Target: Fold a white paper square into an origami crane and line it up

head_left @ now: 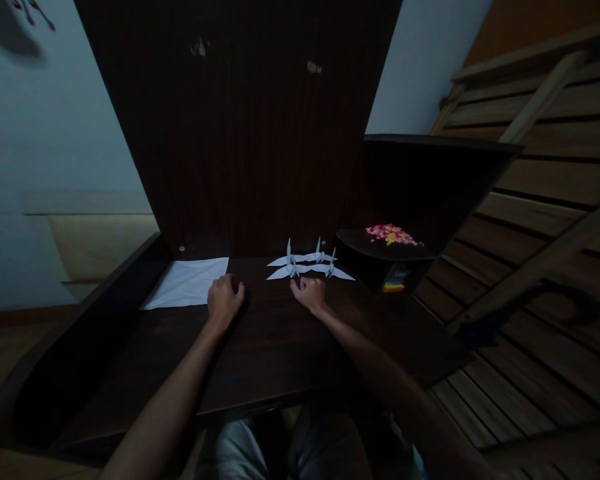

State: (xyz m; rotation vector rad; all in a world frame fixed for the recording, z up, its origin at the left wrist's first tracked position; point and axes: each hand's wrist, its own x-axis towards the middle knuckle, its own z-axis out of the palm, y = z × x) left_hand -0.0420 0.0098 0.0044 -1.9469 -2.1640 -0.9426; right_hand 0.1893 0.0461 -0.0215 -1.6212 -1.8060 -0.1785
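My left hand [224, 299] rests on the dark desk [260, 347] with its fingers curled closed and the thumb to the side. It lies at the right edge of a creased white sheet of paper [187, 283], overlapping its lower right corner. My right hand [311, 293] is closed too, thumb pointing left, and nothing shows in it. Just beyond that hand stand several white origami cranes [330, 270] with wings spread, grouped close together near the back panel. The right hand is very near the front cranes; whether it touches one I cannot tell.
A dark upright panel [240, 147] closes the back of the desk. On a small corner shelf [350, 241] at right lies a pile of small colourful pieces [393, 234]. Below it sits a yellow-orange item [393, 287]. A raised side board [95, 327] bounds the left; wooden slats [540, 207] stand right.
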